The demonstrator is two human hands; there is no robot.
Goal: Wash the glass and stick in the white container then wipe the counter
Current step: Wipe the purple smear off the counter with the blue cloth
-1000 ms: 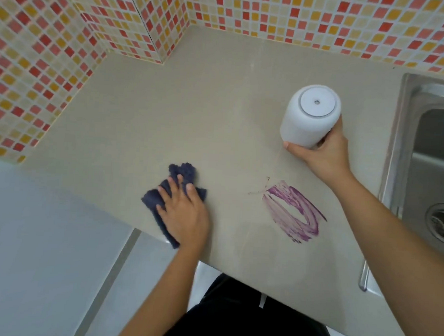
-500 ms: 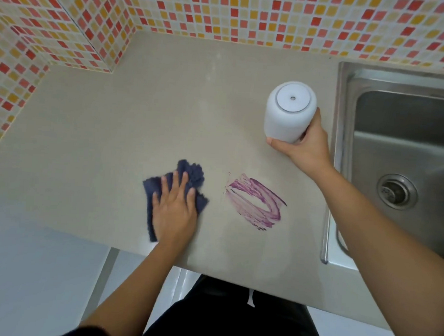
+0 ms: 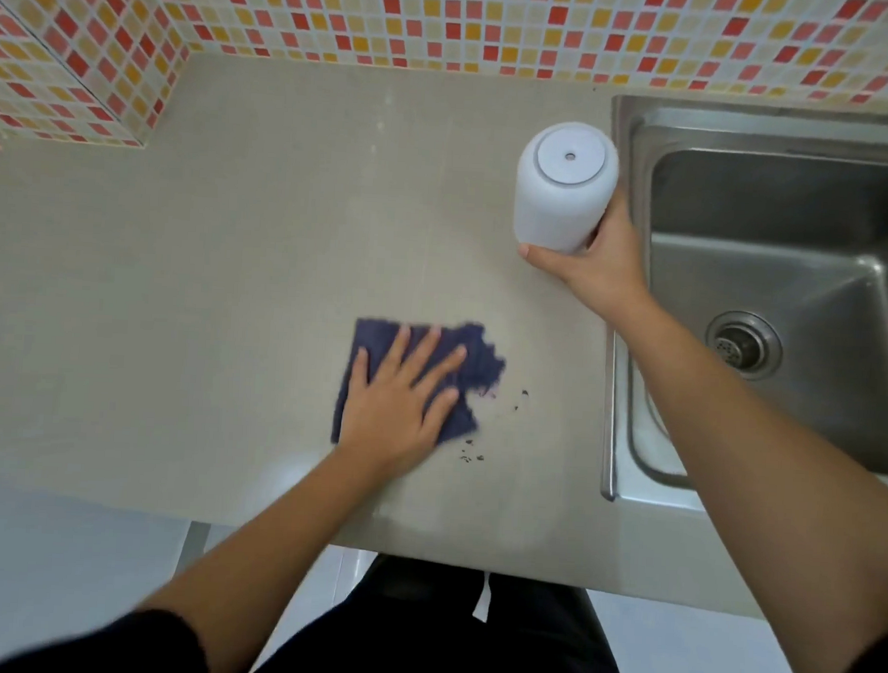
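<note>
Near the bench's front edge, the left grip (image 3: pixel 397 406) lies flat on a dark blue cloth (image 3: pixel 477 358). Palm down, fingers straight and spread, nothing clasped: released, pressing on the cloth.

The cloth is roughly square and spread on the bench (image 3: pixel 228 299). Its far and right edges show past the fingertips, and the right edge is ragged and blurred, with a faint purple tinge. Just right of this grip, a few small dark specks (image 3: pixel 524 393) lie on the bench off the cloth's edge.

The right grip (image 3: pixel 597 269) is beyond and to the right of the left one, well apart from it. It is wrapped round the lower end of the white container (image 3: pixel 562 208), thumb across the near side, fingers on the sink side.

The container is a rounded white cylinder rising out of the grip toward the camera. Its upper face is a flat pale disc with a small hole at centre, and its walls read plain white. The grip hides its lower end, so contact with the bench cannot be told.

Just beside the right grip, on its right, runs the left rim of the steel sink (image 3: pixel 617 345). A round drain (image 3: pixel 743 344) sits in the basin past the forearm.

Behind both grips stands a wall of small mosaic tiles (image 3: pixel 448 22) in red, orange and cream. Below the forearms is the person's dark clothing (image 3: pixel 441 645) with a white drawstring (image 3: pixel 482 603).
</note>
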